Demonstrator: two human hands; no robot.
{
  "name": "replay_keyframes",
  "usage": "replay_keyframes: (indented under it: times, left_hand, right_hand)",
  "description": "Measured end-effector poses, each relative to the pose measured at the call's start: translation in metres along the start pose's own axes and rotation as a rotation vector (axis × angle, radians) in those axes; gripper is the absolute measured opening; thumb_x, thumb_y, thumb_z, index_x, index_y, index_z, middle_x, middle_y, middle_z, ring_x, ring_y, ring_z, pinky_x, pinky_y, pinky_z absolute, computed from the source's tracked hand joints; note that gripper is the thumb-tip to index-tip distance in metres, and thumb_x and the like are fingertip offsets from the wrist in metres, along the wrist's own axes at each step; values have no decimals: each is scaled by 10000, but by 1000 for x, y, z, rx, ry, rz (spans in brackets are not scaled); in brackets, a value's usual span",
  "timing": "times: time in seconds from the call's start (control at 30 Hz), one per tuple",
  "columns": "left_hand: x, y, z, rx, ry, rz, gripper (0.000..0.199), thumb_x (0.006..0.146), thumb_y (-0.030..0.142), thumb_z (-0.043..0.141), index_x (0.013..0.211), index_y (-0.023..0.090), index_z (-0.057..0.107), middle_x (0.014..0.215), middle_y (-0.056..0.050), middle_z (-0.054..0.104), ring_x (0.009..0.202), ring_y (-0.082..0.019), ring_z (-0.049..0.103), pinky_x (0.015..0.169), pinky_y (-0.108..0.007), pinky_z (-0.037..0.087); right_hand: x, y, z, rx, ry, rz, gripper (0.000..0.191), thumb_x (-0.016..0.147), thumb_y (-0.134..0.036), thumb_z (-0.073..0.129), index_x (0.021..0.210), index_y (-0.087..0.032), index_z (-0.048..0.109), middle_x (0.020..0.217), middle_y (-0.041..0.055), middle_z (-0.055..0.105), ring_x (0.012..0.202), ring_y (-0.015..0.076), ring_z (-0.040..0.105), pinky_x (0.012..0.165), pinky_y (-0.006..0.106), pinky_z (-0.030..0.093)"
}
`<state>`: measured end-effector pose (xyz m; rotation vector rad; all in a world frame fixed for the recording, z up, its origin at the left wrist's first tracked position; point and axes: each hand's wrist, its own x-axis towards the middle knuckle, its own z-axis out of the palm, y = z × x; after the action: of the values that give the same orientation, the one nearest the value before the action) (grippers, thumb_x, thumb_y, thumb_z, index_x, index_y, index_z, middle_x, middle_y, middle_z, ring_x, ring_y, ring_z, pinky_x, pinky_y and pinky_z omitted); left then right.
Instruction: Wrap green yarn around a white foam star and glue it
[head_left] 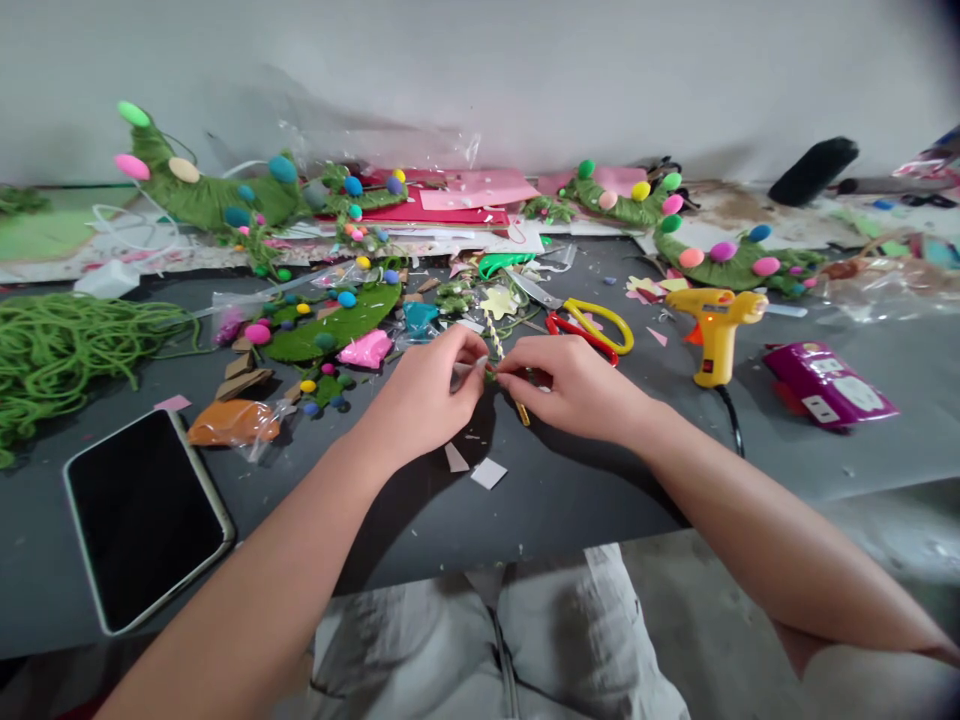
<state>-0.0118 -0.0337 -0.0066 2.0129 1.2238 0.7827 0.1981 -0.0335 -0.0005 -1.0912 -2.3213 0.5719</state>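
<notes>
My left hand [435, 385] is closed in a pinch, with a small whitish bit at its fingertips. Close beside it, my right hand [574, 380] has thumb and forefinger pinched together; a speck of green and red shows where the hands meet. I cannot make out exactly what each one holds. A thin gold-and-white patterned stick [523, 408] passes between the hands, partly hidden by the fingers. Just beyond are a pale yellow flower-shaped cutout [499, 301] and scissors [600, 325] with red and yellow handles. Small white paper pieces [489, 473] lie nearer me.
On the right stand a yellow glue gun [716, 335] and a purple socket box [832, 385]. A tablet [146, 520], orange packet [234, 424] and green yarn [67, 350] lie left. Green yarn-wrapped crescents [217, 195] with coloured balls line the back near pink paper [480, 189].
</notes>
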Motion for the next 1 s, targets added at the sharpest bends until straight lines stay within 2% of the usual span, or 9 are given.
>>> replay_keyframes:
  times: [0.07, 0.2, 0.3, 0.43, 0.53, 0.6, 0.7, 0.83, 1.0]
  left_hand:
    - [1, 0, -1, -1, 101, 11, 95, 956, 287, 630, 1024, 221, 628, 1005, -43, 752, 948, -213, 726, 759, -316, 524]
    - [3, 3, -1, -138, 245, -49, 147, 935, 315, 674, 1033, 207, 647, 1004, -65, 754, 918, -212, 719, 670, -284, 497]
    - [4, 7, 0, -243, 306, -63, 172, 918, 326, 706, 1016, 196, 649, 981, -72, 762, 898, -201, 715, 632, -266, 475]
    - [5, 8, 0, -470, 315, -91, 204, 870, 305, 763, 996, 189, 653, 921, -57, 757, 873, -186, 708, 710, -265, 523]
    - [6, 6, -3, -613, 262, -126, 202, 823, 272, 796, 960, 202, 665, 892, -39, 742, 830, -169, 682, 742, -276, 538]
    - [6, 7, -6, -634, 191, -147, 183, 812, 254, 792, 944, 204, 675, 899, -39, 730, 808, -165, 666, 741, -287, 538]
    - [6, 9, -9, -556, 89, -153, 163, 812, 259, 785, 927, 195, 689, 911, -43, 717, 795, -167, 660, 739, -302, 540]
    - [5, 7, -9, -389, -47, -107, 123, 857, 269, 747, 917, 184, 680, 910, -46, 718, 809, -172, 672, 716, -292, 535]
    - [3, 0, -3, -251, -123, -86, 85, 908, 242, 664, 975, 201, 630, 955, -45, 737, 845, -186, 696, 720, -304, 536]
  right_hand:
    - [-1, 0, 1, -11, 53, -33, 153, 936, -155, 599, 961, -143, 749, 838, 48, 704, 752, 147, 614, 697, 261, 444]
    - [-5, -1, 5, -117, 151, -117, 223, 989, -182, 556, 1104, -158, 745, 956, 90, 728, 863, 185, 671, 766, 286, 501]
    - [-7, -2, 8, -161, 196, -162, 232, 1001, -184, 544, 1116, -158, 744, 996, 99, 735, 880, 188, 691, 787, 289, 521]
    - [-6, -1, 8, -125, 230, -171, 220, 980, -156, 561, 1100, -156, 745, 988, 90, 727, 889, 185, 685, 780, 284, 515]
    - [-3, 1, 6, -45, 233, -141, 186, 962, -148, 585, 1032, -166, 756, 937, 75, 719, 843, 169, 665, 747, 274, 496]
    - [-1, 3, 4, 30, 205, -125, 164, 957, -153, 604, 971, -175, 766, 897, 61, 715, 807, 155, 654, 730, 265, 488]
    - [1, 7, 1, 86, 153, -115, 159, 956, -174, 632, 935, -191, 788, 882, 51, 728, 783, 145, 655, 719, 263, 482]
    - [2, 12, -3, 55, 125, -118, 135, 943, -192, 671, 942, -182, 805, 845, 44, 729, 726, 131, 634, 673, 255, 449]
    - [3, 11, -5, -49, 71, -93, 87, 900, -184, 711, 871, -148, 784, 783, 34, 700, 691, 126, 592, 653, 261, 399]
